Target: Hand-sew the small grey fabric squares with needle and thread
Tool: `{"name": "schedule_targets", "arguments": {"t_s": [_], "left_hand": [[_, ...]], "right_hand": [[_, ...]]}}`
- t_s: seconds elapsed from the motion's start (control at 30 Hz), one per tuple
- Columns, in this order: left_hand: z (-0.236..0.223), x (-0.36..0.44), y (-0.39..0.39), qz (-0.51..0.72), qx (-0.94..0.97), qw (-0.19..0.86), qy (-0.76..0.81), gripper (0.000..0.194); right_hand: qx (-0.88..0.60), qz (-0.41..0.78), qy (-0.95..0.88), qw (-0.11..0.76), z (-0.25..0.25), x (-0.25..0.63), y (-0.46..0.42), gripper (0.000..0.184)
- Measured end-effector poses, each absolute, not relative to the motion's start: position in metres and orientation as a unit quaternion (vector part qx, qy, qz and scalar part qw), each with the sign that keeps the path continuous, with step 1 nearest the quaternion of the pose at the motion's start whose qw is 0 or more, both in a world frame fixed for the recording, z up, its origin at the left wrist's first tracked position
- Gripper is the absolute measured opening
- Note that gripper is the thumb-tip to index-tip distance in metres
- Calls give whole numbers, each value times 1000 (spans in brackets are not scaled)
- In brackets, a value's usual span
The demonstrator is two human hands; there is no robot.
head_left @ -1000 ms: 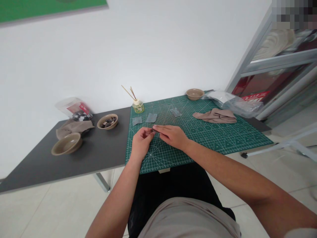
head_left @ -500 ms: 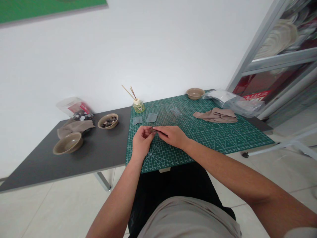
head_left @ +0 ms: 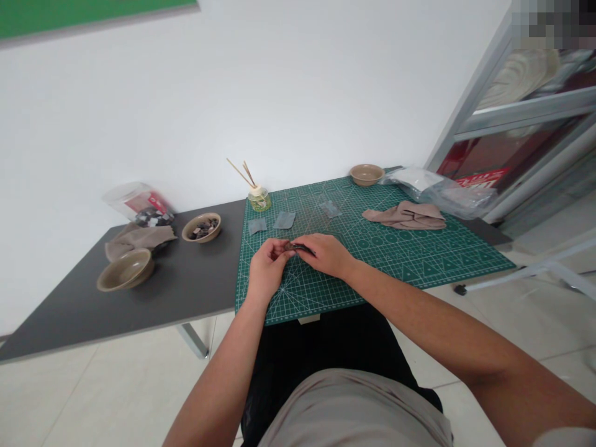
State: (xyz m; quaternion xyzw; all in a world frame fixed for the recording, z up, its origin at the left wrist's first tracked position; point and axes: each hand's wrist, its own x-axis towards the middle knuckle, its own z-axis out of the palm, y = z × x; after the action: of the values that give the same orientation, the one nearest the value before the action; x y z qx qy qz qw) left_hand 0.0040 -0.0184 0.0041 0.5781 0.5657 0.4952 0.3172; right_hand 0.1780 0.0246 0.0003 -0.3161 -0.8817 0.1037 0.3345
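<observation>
Above the green cutting mat my two hands meet, fingertips close together. My left hand is closed in a pinch on something small and dark, mostly hidden by the fingers. My right hand grips a slim dark tool whose tip points left to the left fingertips; its kind is too small to tell. Just beyond the hands lie two small clear plastic packets, the left packet and the right packet. A third clear packet lies farther right.
On the dark table at left are a bowl of small dark pieces, another bowl, a cloth and a plastic bag. The mat bears a reed diffuser, a far bowl, a brown cloth and a clear bag.
The dark tool in my right hand has turned slightly, and more of its length shows below the fingers. Both hands stay in nearly the same place.
</observation>
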Motion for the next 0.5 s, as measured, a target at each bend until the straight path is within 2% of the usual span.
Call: {"name": "schedule_targets", "arguments": {"t_s": [0.5], "left_hand": [[2, 3, -19, 507, 568, 329, 559, 21]], "right_hand": [[-310, 68, -890, 329, 3, 180, 24, 15]]}}
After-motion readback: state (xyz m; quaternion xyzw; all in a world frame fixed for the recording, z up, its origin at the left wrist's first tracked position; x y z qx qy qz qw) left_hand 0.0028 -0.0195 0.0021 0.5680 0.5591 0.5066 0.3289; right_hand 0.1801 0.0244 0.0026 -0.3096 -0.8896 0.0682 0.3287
